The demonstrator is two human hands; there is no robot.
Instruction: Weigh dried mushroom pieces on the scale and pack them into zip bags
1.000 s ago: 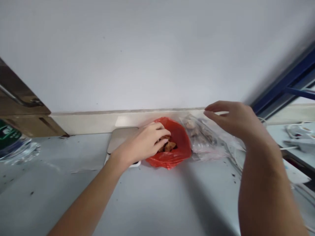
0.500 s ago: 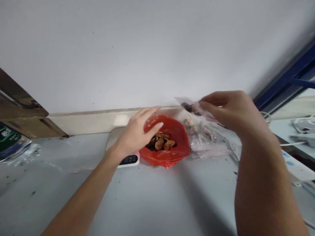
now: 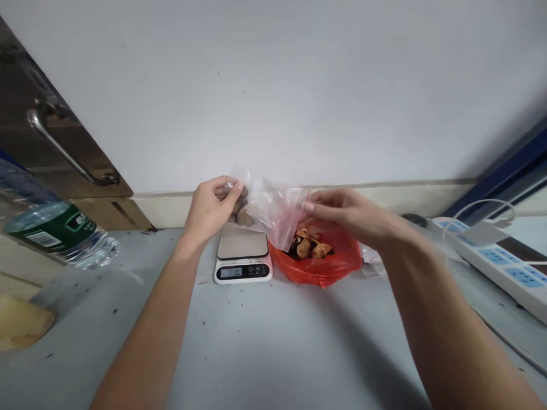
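A clear zip-lock bag with brownish dried slices in its left end is stretched between my hands. My left hand is closed on the filled end, above the digital kitchen scale. At the bag's other end, by its red-lined edge, my right hand pinches the plastic. Under that end is a red plastic bag, its mouth wide, holding dried brown pieces. The scale's plate carries nothing I can see, and its display appears to read 0.0.
A water bottle with a green label is at the left, by a metal cabinet. Below it sits a yellowish object. Another clear bag lies partly behind my right forearm. A white power strip and cables lie right.
My right hand has brought the zip-lock bag left over the red bag and scale. My left hand has moved from beside the red bag and taken hold of the filled end.
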